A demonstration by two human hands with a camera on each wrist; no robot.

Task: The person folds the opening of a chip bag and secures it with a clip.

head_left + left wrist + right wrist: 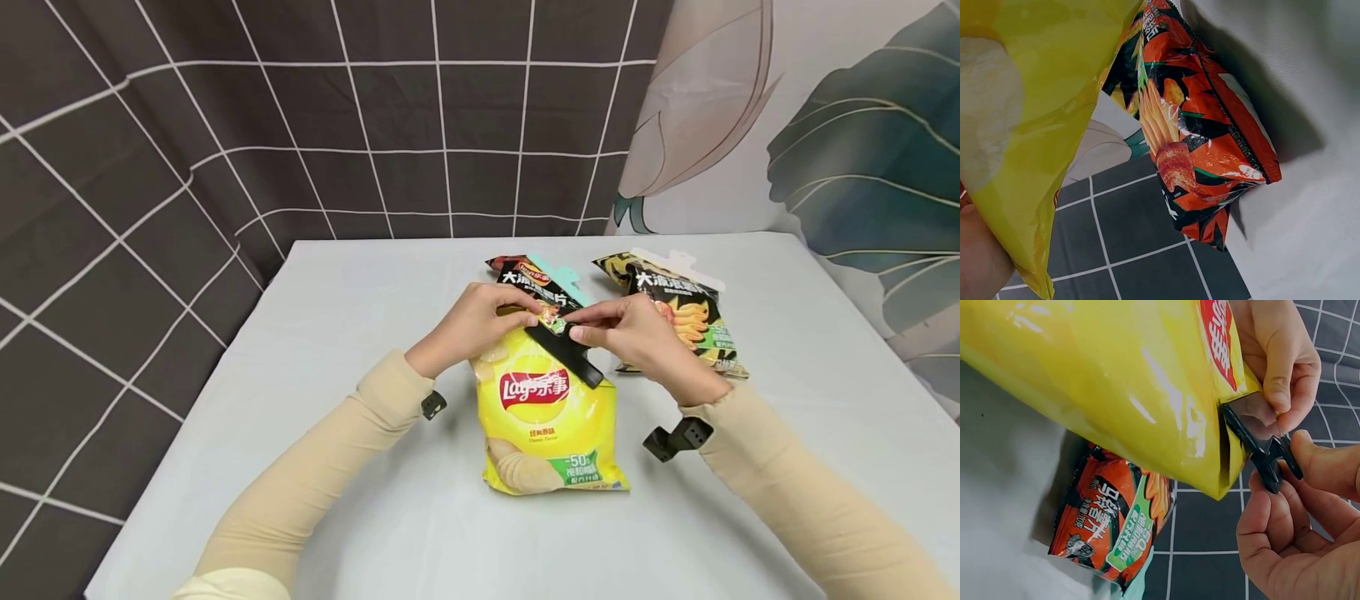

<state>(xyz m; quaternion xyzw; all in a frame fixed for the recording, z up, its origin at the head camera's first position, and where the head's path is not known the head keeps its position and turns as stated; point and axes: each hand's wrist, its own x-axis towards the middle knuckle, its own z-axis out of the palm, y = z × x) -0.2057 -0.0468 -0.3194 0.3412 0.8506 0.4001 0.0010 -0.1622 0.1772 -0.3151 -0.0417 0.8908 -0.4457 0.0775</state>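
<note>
A yellow Lay's potato chip bag (536, 425) stands on the table with a black bag clip (573, 358) lying slantwise across its top. My left hand (480, 321) pinches the bag's top edge between thumb and fingers. In the right wrist view, a silvery folded strip of the bag shows beside that left hand (1282, 356). My right hand (641, 333) grips the clip (1266, 456) by its handle, thumb on one side and fingers on the other. Part of the clip's left end is hidden behind the hands in the head view.
Behind the yellow bag is a black-and-orange chip bag (517, 273) with a teal clip (564, 279). Another dark chip bag (690, 312) with a white clip (682, 267) stands to its right. All are on a white-covered table (360, 333), before a dark grid-patterned curtain (390, 108).
</note>
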